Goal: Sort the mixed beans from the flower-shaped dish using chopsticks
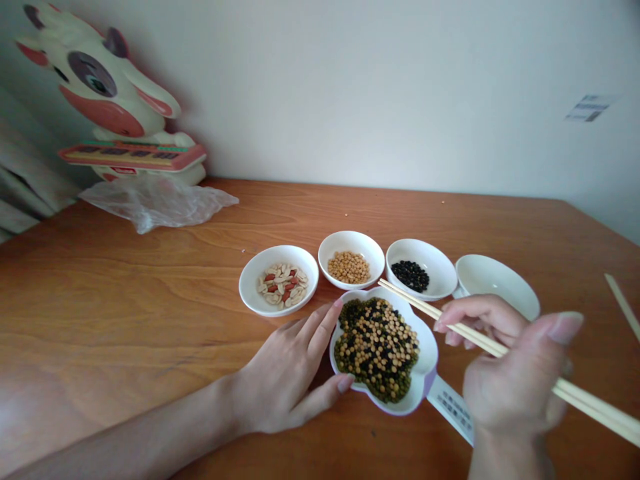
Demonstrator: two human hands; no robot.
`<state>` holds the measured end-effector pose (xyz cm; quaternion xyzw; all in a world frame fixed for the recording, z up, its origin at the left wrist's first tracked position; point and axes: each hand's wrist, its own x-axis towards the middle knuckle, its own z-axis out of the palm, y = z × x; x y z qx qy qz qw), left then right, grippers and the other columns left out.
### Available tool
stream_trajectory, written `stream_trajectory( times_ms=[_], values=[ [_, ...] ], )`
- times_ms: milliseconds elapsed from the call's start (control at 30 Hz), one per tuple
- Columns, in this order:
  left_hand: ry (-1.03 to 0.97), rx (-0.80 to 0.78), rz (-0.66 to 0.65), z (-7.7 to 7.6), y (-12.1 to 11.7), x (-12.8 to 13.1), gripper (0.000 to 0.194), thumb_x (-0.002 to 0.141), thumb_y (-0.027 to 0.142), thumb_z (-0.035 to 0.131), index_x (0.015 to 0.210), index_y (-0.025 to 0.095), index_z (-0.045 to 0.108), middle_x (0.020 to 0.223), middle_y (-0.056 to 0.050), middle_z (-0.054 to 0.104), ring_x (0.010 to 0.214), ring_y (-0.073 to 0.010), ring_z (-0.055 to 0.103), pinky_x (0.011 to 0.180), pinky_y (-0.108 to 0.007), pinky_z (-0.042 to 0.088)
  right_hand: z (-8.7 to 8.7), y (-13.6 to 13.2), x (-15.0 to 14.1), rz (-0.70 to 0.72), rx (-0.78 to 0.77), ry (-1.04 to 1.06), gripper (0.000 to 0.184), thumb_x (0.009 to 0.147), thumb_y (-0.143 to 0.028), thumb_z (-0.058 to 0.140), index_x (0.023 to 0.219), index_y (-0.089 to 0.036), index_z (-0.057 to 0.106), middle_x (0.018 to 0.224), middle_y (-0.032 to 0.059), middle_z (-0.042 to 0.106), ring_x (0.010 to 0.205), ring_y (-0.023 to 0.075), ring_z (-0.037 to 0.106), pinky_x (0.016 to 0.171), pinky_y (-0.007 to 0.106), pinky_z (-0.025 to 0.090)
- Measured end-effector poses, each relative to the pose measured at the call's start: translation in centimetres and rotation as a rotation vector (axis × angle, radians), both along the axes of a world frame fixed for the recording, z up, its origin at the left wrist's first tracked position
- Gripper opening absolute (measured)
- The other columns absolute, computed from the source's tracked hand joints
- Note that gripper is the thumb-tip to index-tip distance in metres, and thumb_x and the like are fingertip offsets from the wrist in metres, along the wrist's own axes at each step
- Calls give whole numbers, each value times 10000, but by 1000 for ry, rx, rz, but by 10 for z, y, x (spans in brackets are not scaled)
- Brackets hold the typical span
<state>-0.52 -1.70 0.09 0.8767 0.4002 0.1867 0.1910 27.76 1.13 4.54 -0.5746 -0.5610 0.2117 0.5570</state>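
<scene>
A flower-shaped white bowl (425,347) with a purple outside holds mixed green, black and yellow beans (380,350). My left hand (287,373) grips its left side, the thumb on the near rim and the fingers along the far-left rim. In my right hand (515,373) is a pair of wooden chopsticks (475,339), held with the tips close together over the bowl's far rim, near the black beans. Nothing shows between the tips. Behind stand a bowl of peanuts (283,285), a bowl of yellow beans (349,267) and a bowl of black beans (410,275).
A fourth white bowl (493,280) is partly hidden behind my right hand. A printed paper strip (453,407) lies beside the flower-shaped bowl. On the wooden table (125,320), a clear plastic bag (160,203) and a cow-shaped toy piano (125,100) sit back left. Another light stick (623,303) lies far right.
</scene>
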Motion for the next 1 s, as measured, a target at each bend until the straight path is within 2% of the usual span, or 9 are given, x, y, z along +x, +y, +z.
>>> stream_trajectory(
  times_ms=[100,233,500,1000],
  values=[
    [-4,8,1,0,-1,0,982,1087,532,544,1761,176,-75,1742,-261,360,1579,-407,463,1252,-610,491,4,-2,8,24,-13,-5,997,972,-904,111,607,-220,738,569,93,694,554,204,623,499,332,443],
    [-6,16,-2,-2,-2,0,986,1087,520,544,1759,188,-96,1737,-263,365,1571,-414,473,1238,-625,501,9,-5,13,136,-50,-52,962,1014,-855,124,619,-222,730,563,87,653,570,206,602,509,332,434],
    [-8,7,4,1,-2,1,970,1090,510,546,1765,205,-80,1742,-230,375,1567,-397,482,1248,-604,498,1,-6,8,363,-171,-85,945,1021,-845,56,678,-226,682,593,52,610,582,185,562,533,322,419],
    [-1,-11,3,2,-2,1,972,1085,524,550,1764,190,-60,1744,-236,368,1574,-396,471,1260,-607,486,2,-4,1,325,-182,-131,925,1068,-780,56,679,-222,684,605,45,620,593,173,543,547,323,391]
  ],
)
